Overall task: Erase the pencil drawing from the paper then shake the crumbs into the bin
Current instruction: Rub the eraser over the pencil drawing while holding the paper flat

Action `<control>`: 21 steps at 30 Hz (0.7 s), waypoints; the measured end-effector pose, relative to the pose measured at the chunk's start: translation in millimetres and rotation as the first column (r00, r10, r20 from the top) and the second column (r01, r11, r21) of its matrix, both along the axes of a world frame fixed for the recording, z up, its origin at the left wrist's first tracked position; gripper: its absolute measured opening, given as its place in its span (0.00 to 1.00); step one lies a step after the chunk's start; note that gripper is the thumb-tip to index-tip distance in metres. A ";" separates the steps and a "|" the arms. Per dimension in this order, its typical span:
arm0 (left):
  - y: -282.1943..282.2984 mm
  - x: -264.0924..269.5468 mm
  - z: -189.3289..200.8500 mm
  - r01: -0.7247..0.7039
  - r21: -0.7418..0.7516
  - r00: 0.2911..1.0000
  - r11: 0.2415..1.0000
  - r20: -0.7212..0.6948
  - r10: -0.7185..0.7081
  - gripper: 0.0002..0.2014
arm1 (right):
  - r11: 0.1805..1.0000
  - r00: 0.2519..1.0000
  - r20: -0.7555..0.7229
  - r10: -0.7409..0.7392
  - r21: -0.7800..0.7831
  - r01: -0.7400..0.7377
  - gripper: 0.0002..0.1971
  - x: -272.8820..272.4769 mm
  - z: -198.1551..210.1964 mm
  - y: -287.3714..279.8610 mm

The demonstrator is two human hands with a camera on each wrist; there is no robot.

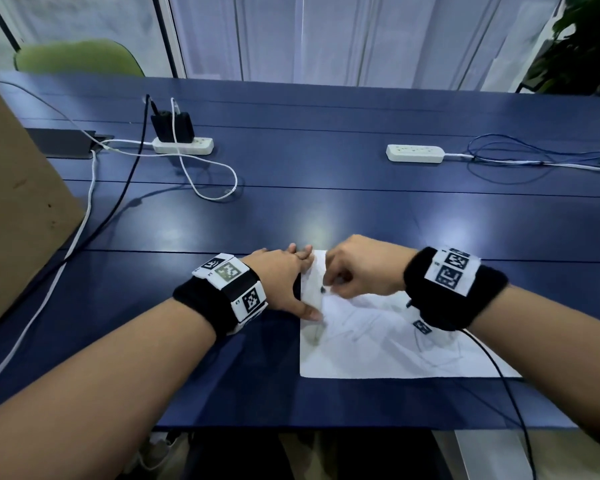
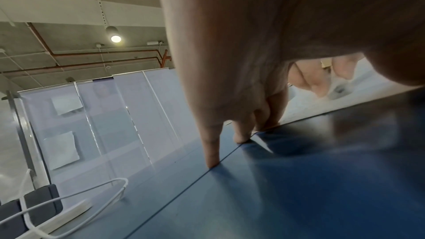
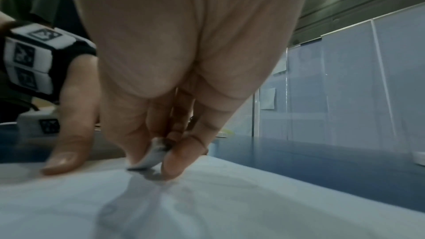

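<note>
I note bare surface (image 1: 343,202) beyond the paper (image 1: 378,344), passable to the far side. Far left: power strip (image 1: 182,146) with looped white cable (image 1: 219,168). Left edge blocked by cardboard box (image 1: 18,202). Far right: second strip (image 1: 414,153), blue cable (image 1: 499,168).

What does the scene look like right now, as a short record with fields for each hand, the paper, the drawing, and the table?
left hand: fingers straight, pressing the paper's left edge flat
right hand: pinch grip on the eraser, its tip on the paper
paper: white sheet, flat on the table near the front edge
drawing: faint pencil lines still visible
table: blue; two power strips and cables at the back
bin: not clearly identifiable
</note>
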State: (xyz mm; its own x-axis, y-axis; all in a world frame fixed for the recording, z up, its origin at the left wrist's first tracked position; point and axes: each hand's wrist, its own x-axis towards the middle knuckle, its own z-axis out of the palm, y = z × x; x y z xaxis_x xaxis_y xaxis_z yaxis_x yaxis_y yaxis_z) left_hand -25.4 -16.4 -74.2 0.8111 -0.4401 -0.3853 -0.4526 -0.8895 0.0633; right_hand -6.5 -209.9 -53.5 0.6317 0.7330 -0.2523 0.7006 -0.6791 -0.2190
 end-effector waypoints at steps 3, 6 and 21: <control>0.2 0.3 -0.2 0.003 -0.002 1.000 1.000 0.001 -0.003 0.59 | 0.998 0.997 0.052 -0.059 -0.029 0.060 0.10 10.5 -0.3 2.0; 0.5 0.3 -0.1 0.005 -0.013 1.000 1.000 -0.001 -0.005 0.60 | 0.988 0.981 0.117 -0.156 0.002 0.157 0.10 32.1 0.8 9.4; 1.5 1.5 -1.9 0.016 -0.001 1.000 1.000 0.001 -0.016 0.61 | 0.979 0.975 0.096 -0.202 0.020 0.201 0.06 37.6 0.7 8.1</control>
